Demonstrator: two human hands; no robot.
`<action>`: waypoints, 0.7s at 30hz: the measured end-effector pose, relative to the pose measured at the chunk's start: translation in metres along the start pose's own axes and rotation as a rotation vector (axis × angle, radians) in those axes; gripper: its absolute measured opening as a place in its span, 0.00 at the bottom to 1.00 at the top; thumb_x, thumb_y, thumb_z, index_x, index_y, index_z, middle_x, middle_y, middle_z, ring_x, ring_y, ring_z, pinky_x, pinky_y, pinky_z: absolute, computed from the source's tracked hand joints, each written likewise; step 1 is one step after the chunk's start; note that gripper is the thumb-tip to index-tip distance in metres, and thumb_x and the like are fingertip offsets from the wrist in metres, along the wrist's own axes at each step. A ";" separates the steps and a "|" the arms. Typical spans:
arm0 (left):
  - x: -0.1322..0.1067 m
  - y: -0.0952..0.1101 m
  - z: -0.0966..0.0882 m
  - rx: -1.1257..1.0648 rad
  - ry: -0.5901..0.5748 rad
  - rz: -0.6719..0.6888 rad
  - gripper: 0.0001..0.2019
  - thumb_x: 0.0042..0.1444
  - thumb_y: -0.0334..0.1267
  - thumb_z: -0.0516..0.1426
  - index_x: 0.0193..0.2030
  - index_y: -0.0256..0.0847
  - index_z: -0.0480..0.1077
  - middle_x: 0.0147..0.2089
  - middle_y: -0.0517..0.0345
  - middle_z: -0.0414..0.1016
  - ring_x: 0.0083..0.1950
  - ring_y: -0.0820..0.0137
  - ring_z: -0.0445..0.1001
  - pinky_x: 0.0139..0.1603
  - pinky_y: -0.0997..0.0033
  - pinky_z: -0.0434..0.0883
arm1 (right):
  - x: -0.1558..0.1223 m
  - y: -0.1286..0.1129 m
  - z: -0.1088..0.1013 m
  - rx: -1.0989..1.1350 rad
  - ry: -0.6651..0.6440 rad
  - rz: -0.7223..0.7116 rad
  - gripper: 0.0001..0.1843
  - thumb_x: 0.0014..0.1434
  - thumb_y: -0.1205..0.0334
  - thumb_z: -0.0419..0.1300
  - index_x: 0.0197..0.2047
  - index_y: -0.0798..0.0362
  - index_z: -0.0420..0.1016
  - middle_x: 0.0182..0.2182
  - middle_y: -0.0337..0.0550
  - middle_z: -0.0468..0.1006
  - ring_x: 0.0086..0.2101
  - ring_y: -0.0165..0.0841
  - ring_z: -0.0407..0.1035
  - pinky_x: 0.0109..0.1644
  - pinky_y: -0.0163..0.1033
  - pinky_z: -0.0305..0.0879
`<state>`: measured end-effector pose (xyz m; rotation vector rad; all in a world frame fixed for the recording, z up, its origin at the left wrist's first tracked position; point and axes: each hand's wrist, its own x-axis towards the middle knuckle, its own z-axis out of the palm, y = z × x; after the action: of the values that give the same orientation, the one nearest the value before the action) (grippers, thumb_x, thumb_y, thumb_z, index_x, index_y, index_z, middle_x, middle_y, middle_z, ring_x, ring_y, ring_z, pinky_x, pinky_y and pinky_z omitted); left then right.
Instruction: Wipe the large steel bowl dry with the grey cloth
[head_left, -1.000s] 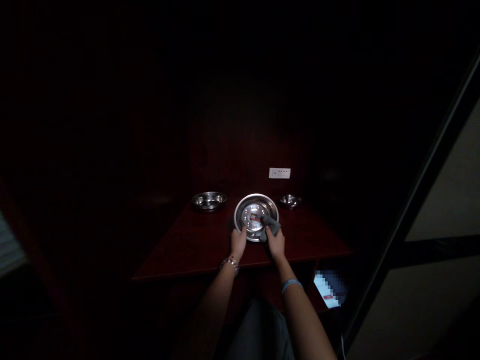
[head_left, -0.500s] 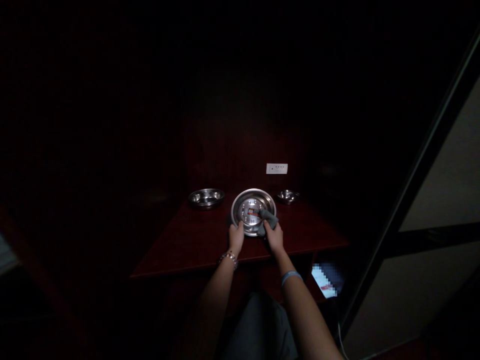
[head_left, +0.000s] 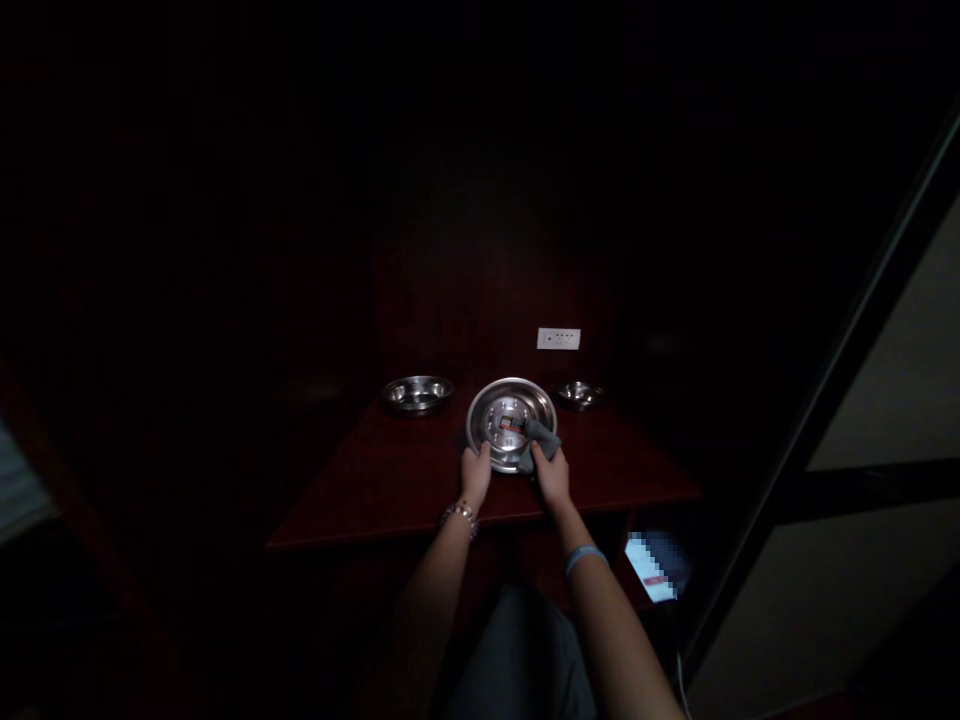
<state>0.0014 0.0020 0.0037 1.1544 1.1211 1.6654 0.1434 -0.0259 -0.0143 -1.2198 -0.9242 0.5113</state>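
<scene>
A shiny round metal basin (head_left: 501,405), with a small red-and-dark label on its inner bottom, is tilted up toward me above the front of the desk. My left hand (head_left: 475,474) grips its lower left rim, thumb on the inside. At the lower right, my right hand (head_left: 551,474) is closed on a grey cloth (head_left: 541,436) that lies against the basin's inner wall and rim. The fingers under the basin are hidden on both sides.
On the dark red desk (head_left: 360,490), a wide metal bowl (head_left: 418,396) stands at the back left and a smaller metal bowl (head_left: 580,396) at the back right. A white socket panel (head_left: 559,339) is on the back wall. Below the desk, right, is a blurred-out bright object (head_left: 654,568).
The whole view has shifted slightly. Both hands keep their hold, and the basin and cloth look almost the same relative to the desk.
</scene>
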 end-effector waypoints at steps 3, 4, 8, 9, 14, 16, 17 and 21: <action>-0.001 0.001 0.000 -0.005 -0.014 0.012 0.08 0.52 0.35 0.57 0.31 0.34 0.76 0.30 0.49 0.80 0.40 0.62 0.79 0.45 0.67 0.73 | 0.000 0.001 0.000 0.017 -0.004 0.011 0.25 0.53 0.46 0.64 0.48 0.54 0.78 0.43 0.51 0.83 0.44 0.44 0.78 0.49 0.43 0.71; -0.001 0.001 0.000 -0.003 -0.018 0.015 0.08 0.52 0.35 0.57 0.31 0.34 0.76 0.30 0.49 0.80 0.39 0.62 0.79 0.44 0.67 0.73 | 0.000 0.001 0.000 0.019 -0.008 0.018 0.25 0.53 0.46 0.64 0.49 0.54 0.78 0.44 0.51 0.83 0.44 0.44 0.77 0.49 0.43 0.71; -0.001 -0.001 0.001 0.007 -0.033 0.027 0.09 0.53 0.35 0.56 0.31 0.34 0.76 0.30 0.50 0.80 0.38 0.64 0.78 0.44 0.68 0.73 | 0.000 0.001 -0.001 0.017 -0.015 0.032 0.25 0.54 0.46 0.64 0.49 0.54 0.77 0.44 0.50 0.83 0.45 0.43 0.77 0.49 0.43 0.71; 0.000 -0.001 0.000 0.009 -0.035 0.029 0.08 0.52 0.35 0.56 0.32 0.34 0.76 0.30 0.51 0.80 0.38 0.64 0.78 0.44 0.68 0.73 | 0.000 0.001 -0.001 0.018 -0.012 0.029 0.25 0.54 0.46 0.64 0.49 0.54 0.78 0.43 0.50 0.83 0.45 0.43 0.77 0.49 0.43 0.72; -0.001 0.000 0.000 0.042 -0.039 0.023 0.08 0.53 0.35 0.56 0.32 0.34 0.76 0.29 0.51 0.79 0.38 0.63 0.78 0.45 0.66 0.73 | 0.001 0.003 -0.002 0.032 -0.009 0.001 0.26 0.53 0.45 0.64 0.49 0.54 0.78 0.43 0.50 0.84 0.44 0.42 0.77 0.48 0.43 0.72; -0.002 0.002 0.000 0.045 -0.031 0.006 0.08 0.53 0.34 0.56 0.32 0.34 0.76 0.28 0.51 0.79 0.38 0.63 0.78 0.44 0.67 0.73 | 0.001 0.002 -0.002 0.017 -0.003 -0.007 0.26 0.53 0.45 0.64 0.50 0.54 0.78 0.43 0.49 0.84 0.44 0.43 0.78 0.48 0.43 0.72; -0.002 0.002 0.001 0.041 -0.030 0.000 0.08 0.53 0.34 0.56 0.32 0.34 0.76 0.28 0.52 0.78 0.38 0.63 0.78 0.44 0.67 0.73 | 0.001 0.002 -0.002 0.006 0.001 -0.007 0.26 0.53 0.45 0.64 0.50 0.54 0.78 0.43 0.49 0.84 0.44 0.43 0.78 0.48 0.44 0.72; -0.003 0.003 0.001 0.020 -0.041 0.001 0.08 0.52 0.34 0.56 0.32 0.34 0.76 0.31 0.51 0.80 0.37 0.65 0.77 0.42 0.69 0.72 | 0.000 -0.001 -0.003 -0.003 0.015 -0.001 0.26 0.53 0.45 0.64 0.49 0.53 0.78 0.42 0.49 0.84 0.43 0.42 0.78 0.48 0.43 0.72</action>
<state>0.0028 -0.0017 0.0064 1.1965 1.1142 1.6278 0.1452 -0.0279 -0.0137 -1.2243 -0.9129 0.4990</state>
